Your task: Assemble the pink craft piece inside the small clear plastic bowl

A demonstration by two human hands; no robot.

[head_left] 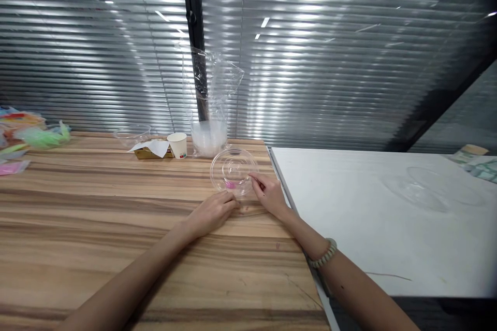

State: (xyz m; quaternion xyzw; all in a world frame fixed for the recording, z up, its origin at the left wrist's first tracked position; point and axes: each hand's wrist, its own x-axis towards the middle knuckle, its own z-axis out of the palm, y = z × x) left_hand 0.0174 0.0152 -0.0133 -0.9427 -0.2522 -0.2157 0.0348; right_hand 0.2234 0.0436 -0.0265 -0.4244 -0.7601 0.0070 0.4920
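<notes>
A round clear plastic lid or shallow bowl [234, 169] is on the wooden table in front of me. Inside its near part shows a small bright pink piece [230, 185]. My right hand [269, 193] reaches over its right edge, thumb and forefinger pinched together; whatever lies between them is too small to make out. Just below the near rim, my left hand [218, 212] rests low over the table with its fingers curled together. Its fingertips are partly hidden, so I cannot tell what they hold. A beaded bracelet [324, 254] circles my right wrist.
Behind stand a bag of stacked clear bowls [209, 137], a paper cup [178, 145], a small gold box with white paper [153, 149] and another clear bowl [132, 135]. Colourful plastic packets [33, 134] lie far left. Clear lids [430, 188] lie on the white table [349, 227].
</notes>
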